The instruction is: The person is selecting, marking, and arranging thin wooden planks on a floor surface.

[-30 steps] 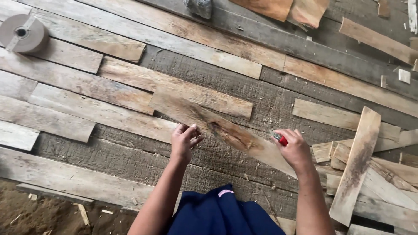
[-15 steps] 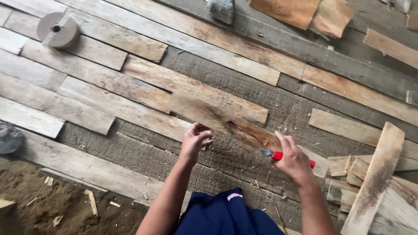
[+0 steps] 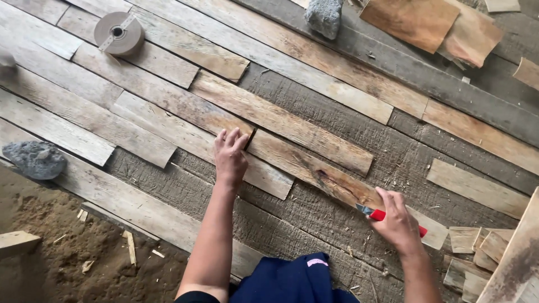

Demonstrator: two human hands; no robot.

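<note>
Rough grey board surface covered with wood veneer strips. Left hand, fingers flat together, presses the long strip at frame centre. Right hand grips a red utility knife at the strip's lower-right end. Tape roll upper left.

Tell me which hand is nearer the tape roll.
Left. The left hand presses on a wood strip, below and to the right of the tape roll. The right hand, holding a red knife, is much farther right.
</note>
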